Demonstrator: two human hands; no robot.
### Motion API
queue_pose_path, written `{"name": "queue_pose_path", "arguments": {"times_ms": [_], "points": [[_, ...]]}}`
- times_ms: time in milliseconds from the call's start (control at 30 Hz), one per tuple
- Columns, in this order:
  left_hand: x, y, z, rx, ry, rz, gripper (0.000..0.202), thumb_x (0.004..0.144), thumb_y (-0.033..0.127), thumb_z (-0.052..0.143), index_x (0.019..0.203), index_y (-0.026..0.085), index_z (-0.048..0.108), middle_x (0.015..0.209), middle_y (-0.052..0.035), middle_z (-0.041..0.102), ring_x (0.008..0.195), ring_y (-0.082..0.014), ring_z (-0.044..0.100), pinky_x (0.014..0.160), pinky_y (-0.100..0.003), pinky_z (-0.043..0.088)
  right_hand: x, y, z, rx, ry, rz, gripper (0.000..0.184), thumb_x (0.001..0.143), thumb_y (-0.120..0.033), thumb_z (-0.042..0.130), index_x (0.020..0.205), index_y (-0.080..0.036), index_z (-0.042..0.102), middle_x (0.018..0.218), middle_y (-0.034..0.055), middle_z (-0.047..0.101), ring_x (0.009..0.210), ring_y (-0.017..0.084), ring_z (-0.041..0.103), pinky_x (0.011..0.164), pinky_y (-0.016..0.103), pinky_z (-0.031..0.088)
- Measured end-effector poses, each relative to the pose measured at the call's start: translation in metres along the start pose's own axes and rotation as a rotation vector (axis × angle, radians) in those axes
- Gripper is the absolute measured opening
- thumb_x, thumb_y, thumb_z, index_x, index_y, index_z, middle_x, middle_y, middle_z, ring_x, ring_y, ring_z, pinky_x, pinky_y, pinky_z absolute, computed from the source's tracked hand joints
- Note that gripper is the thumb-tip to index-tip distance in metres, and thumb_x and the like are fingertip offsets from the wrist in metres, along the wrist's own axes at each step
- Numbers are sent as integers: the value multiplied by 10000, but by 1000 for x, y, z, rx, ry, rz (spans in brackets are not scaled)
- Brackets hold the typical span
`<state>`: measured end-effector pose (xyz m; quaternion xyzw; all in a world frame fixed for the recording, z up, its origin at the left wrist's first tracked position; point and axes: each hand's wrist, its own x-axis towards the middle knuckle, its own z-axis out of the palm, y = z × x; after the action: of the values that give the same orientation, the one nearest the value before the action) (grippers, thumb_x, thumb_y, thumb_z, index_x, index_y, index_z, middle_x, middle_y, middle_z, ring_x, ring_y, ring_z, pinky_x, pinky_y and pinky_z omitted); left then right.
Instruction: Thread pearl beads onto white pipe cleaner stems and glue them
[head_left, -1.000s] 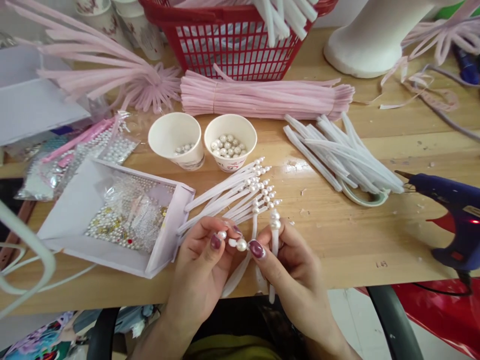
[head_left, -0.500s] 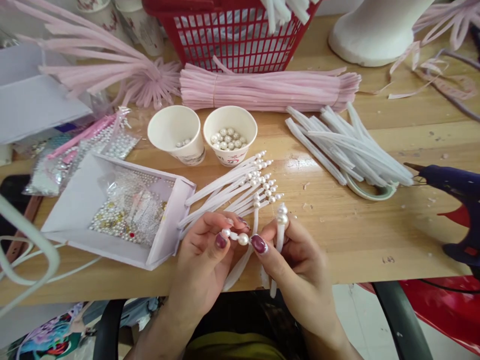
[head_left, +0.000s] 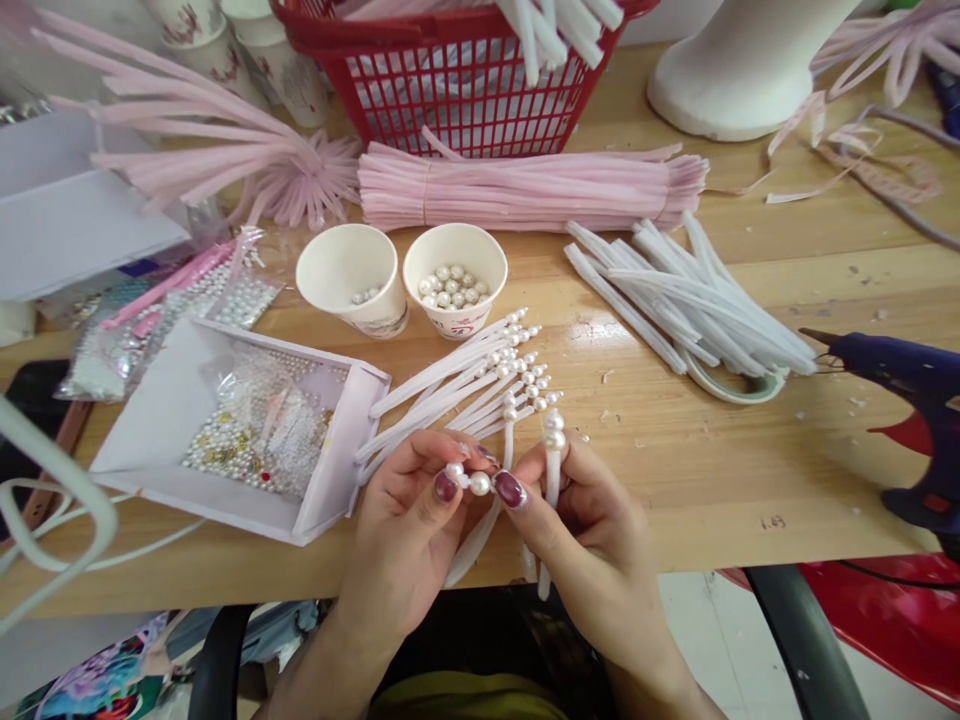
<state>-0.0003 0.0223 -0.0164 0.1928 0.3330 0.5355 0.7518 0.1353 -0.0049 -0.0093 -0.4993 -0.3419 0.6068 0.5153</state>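
Observation:
My left hand (head_left: pixel 409 520) is closed, pinching a small pearl bead (head_left: pixel 454 470) between thumb and fingers. A larger pearl bead (head_left: pixel 480 484) sits in line with it, with a short bit of white stem between them. My right hand (head_left: pixel 592 530) is closed too, its thumb against the far side of the larger bead. An upright white pipe cleaner tipped with pearls (head_left: pixel 553 430) is held among its fingers. Just beyond the hands lie several white pipe cleaners with pearl tips (head_left: pixel 427 385). Two paper cups (head_left: pixel 349 250) stand behind, the right one with more pearls in it.
A white box (head_left: pixel 150 440) of beads and a plastic bag lies on the left. Behind are a pink pipe cleaner bundle (head_left: pixel 525 190) and a red basket (head_left: pixel 457 90). White pipe cleaners (head_left: pixel 682 300) rest on a tape roll (head_left: pixel 739 390), near a glue gun (head_left: pixel 892 365) at right.
The two pearl beads are closer together between my fingers, with less white stem showing. Both hands stay closed in nearly the same place; the view has shifted slightly.

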Motion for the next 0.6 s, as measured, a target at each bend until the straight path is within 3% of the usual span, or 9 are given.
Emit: {"name": "queue_pose_path", "arguments": {"times_ms": [133,600], "points": [[0,-2,-2,-19,-24,18,87,848,278,860,856,223,793,853,21,760,834,-84,733,847,-184,609,0,0,0,2,18,-20,253,979,-382,708,821,-216,601,609,-82,435,504,86,300,445,207,267],[1,-1,-1,-37,-33,6,74,851,247,859,853,211,794,848,41,778,844,-76,736,869,-180,615,2,0,2,-12,9,-1,260,975,-391,712,817,-214,604,624,-74,471,517,83,349,460,199,302]]}}
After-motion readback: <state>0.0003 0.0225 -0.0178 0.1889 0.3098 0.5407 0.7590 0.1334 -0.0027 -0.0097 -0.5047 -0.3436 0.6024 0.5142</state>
